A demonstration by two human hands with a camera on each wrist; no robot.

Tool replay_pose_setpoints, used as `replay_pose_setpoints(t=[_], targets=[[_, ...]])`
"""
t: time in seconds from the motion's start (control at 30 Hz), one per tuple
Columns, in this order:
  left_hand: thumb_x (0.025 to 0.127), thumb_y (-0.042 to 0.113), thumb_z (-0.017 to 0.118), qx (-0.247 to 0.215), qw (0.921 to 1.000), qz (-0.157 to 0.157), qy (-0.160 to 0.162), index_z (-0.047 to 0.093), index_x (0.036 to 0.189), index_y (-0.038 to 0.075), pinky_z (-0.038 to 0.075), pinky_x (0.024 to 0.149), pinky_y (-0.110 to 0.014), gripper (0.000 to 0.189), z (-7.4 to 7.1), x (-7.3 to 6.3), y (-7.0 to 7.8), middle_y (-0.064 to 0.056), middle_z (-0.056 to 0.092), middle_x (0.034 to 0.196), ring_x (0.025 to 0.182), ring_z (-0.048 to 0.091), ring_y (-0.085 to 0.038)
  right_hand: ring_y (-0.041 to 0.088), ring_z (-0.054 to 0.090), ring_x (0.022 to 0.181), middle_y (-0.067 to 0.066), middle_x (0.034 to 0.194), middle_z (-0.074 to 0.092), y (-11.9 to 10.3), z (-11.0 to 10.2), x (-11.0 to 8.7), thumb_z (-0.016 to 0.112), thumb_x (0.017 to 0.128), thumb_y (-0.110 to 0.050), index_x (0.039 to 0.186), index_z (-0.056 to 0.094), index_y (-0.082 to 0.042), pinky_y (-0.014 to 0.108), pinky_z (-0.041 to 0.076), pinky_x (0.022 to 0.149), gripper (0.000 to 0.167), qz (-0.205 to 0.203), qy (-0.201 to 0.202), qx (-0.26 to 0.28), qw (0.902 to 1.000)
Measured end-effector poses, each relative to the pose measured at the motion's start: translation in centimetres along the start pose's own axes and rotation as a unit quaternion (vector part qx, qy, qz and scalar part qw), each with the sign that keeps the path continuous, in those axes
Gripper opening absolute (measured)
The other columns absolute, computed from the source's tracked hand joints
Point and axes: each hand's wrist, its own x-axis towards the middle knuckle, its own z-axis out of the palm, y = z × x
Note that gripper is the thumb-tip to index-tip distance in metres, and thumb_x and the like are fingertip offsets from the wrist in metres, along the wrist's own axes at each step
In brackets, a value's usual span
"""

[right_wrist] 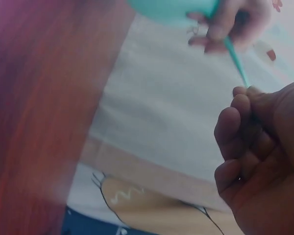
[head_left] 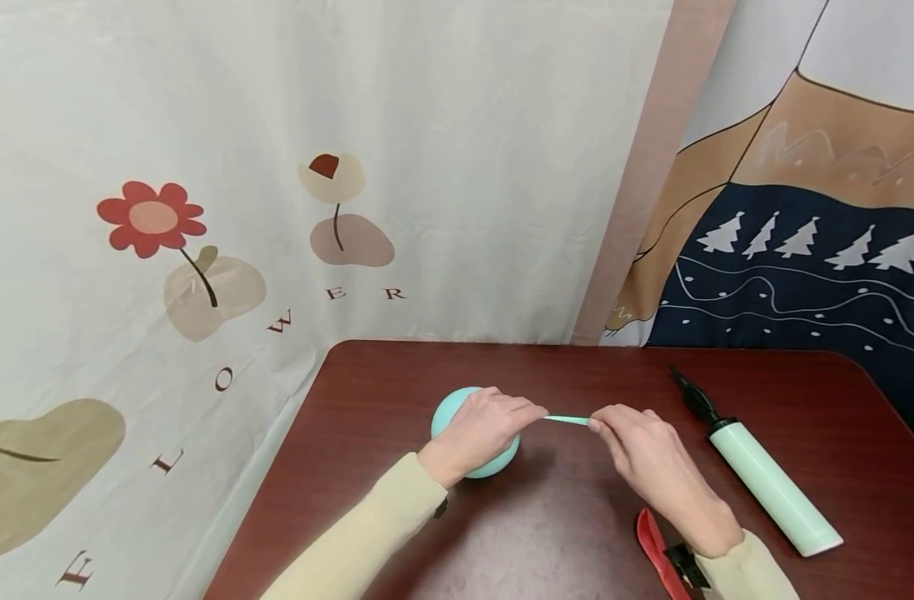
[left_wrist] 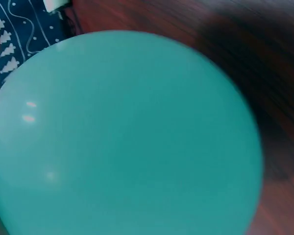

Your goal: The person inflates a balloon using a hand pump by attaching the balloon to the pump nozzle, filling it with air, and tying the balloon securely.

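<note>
A round, inflated teal balloon (head_left: 492, 467) hangs under my left hand (head_left: 488, 425), which pinches it at the neck. From there the neck (head_left: 567, 419) runs stretched and thin across to my right hand (head_left: 647, 454), whose thumb and fingers pinch its end. In the left wrist view the balloon (left_wrist: 132, 137) fills most of the picture and hides the left fingers. The right wrist view has the right hand (right_wrist: 264, 142) close up, its fingertips at the end of the taut strip, with the left hand (right_wrist: 235, 24) beyond it.
A pale green hand pump (head_left: 775, 487) with a black nozzle lies at the right on the dark red-brown table (head_left: 576, 533). A flat red balloon (head_left: 657, 554) lies near the right wrist, partly covered by it. Printed cloth (head_left: 486, 167) hangs behind the table.
</note>
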Motion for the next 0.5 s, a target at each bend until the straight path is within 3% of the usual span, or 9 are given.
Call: replay_pose_setpoints(t=[0.1,0.17,0.27,0.37,0.5], targets=[[0.088,0.005,0.08,0.02,0.9991,0.026,0.029,0.076,0.114,0.02,0.042,0.069,-0.018,0.031,0.0,-0.6,-0.7,0.014,0.075,0.106,0.073,0.065,-0.002,0.006,0.057,0.07,-0.01,0.083,0.067,0.5,-1.1,-0.4,0.079,0.088,-0.01,0.093,0.07,-0.017,0.032,0.047,0.063,0.012,-0.022,0.012,-0.021,0.9995],[0.086,0.004,0.081,0.034,0.9976,0.04,0.046,0.076,0.114,0.021,0.043,0.07,-0.019,0.033,-0.2,-0.8,-1.1,0.015,0.075,0.107,0.069,0.062,-0.003,0.007,0.06,0.072,-0.01,0.084,0.068,0.8,-1.9,-0.7,0.073,0.096,-0.017,0.095,0.07,-0.016,0.032,0.047,0.066,0.003,-0.039,0.02,-0.029,0.9986],[0.085,0.004,0.081,0.052,0.9949,0.056,0.067,0.077,0.113,0.022,0.045,0.071,-0.018,0.034,-0.4,-1.0,-1.7,0.016,0.075,0.108,0.065,0.059,-0.003,0.007,0.061,0.074,-0.01,0.085,0.068,1.1,-3.1,-1.1,0.053,0.109,-0.033,0.096,0.069,-0.017,0.032,0.046,0.068,0.026,-0.059,0.032,-0.041,0.9969],[0.086,0.002,0.079,0.058,0.9925,0.067,0.085,0.077,0.112,0.022,0.047,0.071,-0.018,0.033,-0.5,-1.0,-2.0,0.016,0.075,0.107,0.063,0.056,-0.004,0.007,0.059,0.074,-0.011,0.084,0.067,1.3,-4.3,-1.4,0.029,0.114,-0.045,0.097,0.069,-0.018,0.031,0.044,0.067,0.051,-0.074,0.039,-0.062,0.9946],[0.086,-0.002,0.075,0.057,0.9907,0.075,0.098,0.077,0.11,0.022,0.049,0.072,-0.019,0.034,-0.8,-0.6,-2.0,0.017,0.075,0.106,0.065,0.057,-0.004,0.006,0.055,0.07,-0.012,0.08,0.064,1.4,-5.6,-1.5,0.027,0.114,-0.046,0.095,0.068,-0.019,0.026,0.037,0.064,0.053,-0.096,0.055,-0.089,0.9899]])
